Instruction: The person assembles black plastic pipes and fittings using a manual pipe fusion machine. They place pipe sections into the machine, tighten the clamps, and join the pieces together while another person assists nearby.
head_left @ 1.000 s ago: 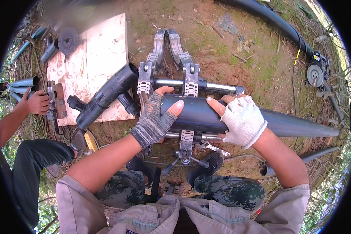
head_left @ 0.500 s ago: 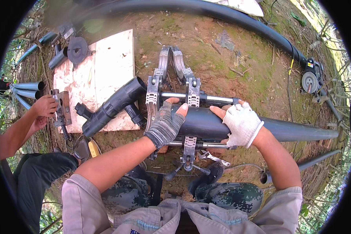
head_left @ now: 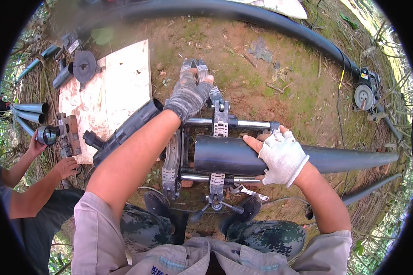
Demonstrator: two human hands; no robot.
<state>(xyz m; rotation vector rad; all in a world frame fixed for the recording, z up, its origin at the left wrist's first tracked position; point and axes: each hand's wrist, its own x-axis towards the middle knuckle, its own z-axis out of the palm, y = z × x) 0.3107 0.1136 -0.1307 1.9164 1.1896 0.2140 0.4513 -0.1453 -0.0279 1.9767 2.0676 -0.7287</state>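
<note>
Currently, in the head view, reaches forward with the left grip (head_left: 188,96), gloved in grey stripes with bare fingertips, and lays it over the raised half-rings of a metal clamp frame (head_left: 220,126). Has thumb and forefinger parted there; cannot tell how firmly the fingers close on the metal, since the back of the glove hides much of it. Spreads the right grip (head_left: 284,158), in a white knit glove, over a black pipe (head_left: 229,156), part-closed around it, and holds it from above with fingers toward the far side.

Has the pipe lying directly under the right grip, across the clamp frame, with its cut end to the left of that grip and its long body tapering away to the right. Shows a polished rod (head_left: 254,124) just beyond the right grip, and an adjustable wrench (head_left: 253,191) near it on the close side. Leaves a black tee fitting (head_left: 131,130) to the left of and nearer than the left grip, partly behind the forearm, beside a pale board (head_left: 126,68). Includes an angle grinder (head_left: 365,94) far off to the right of both grips.
</note>
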